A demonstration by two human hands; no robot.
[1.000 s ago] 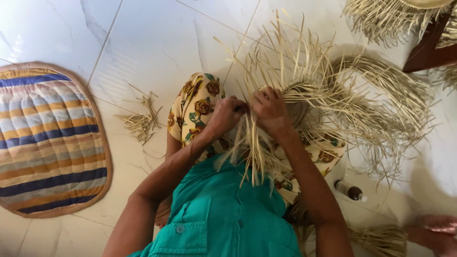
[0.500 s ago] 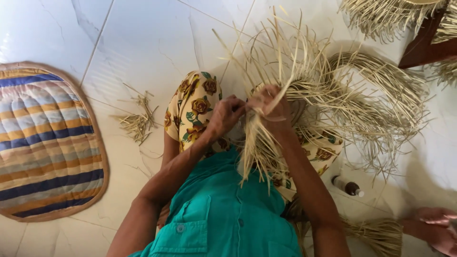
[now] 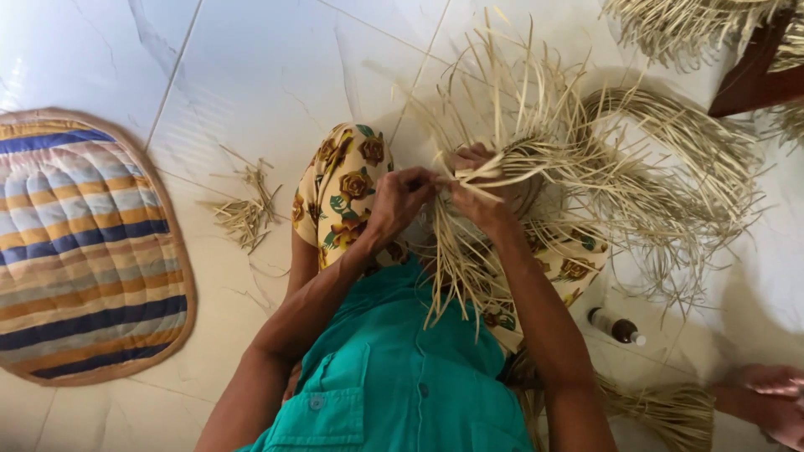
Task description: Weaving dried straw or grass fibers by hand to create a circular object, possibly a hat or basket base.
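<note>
Both hands work at the centre of the straw weaving (image 3: 536,180): the left hand (image 3: 400,201) and right hand (image 3: 477,197) each pinch flat strands. Only a small woven core appears formed; most strands radiate loose, so the bulk of the plaiting likely remains.

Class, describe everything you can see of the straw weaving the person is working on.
The straw weaving is a pale, dry, tan mass of flat strips, partly plaited at its centre, with loose ends fanning upward and long bundles curving right and hanging down. It rests on the person's flower-patterned lap above the white tiled floor. The left hand and right hand both pinch strands at its near edge.
</note>
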